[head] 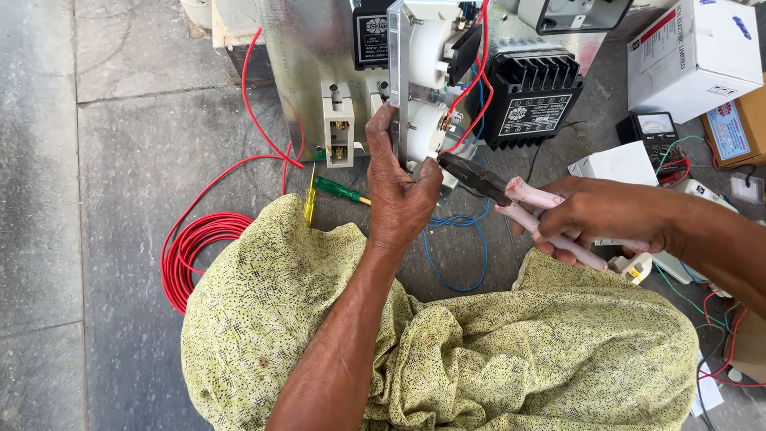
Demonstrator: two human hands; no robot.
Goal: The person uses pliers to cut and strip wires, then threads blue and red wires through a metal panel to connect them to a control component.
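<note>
My left hand point(399, 187) grips the edge of an upright metal panel point(396, 72) that carries two round white meters point(427, 132), with red wire point(476, 80) running to their backs. My right hand point(602, 215) is closed on the pale pink handles of a pair of pliers point(511, 195). The dark jaws of the pliers touch the rear of the lower meter, right next to my left thumb.
A coil of red wire point(187, 251) lies on the stone floor at left. A green-handled screwdriver point(339, 190) and blue wire point(455, 255) lie near the panel. A black transformer point(531, 96), white boxes point(694, 56) and a multimeter point(658, 132) stand at right. Yellow patterned cloth point(479, 351) covers my lap.
</note>
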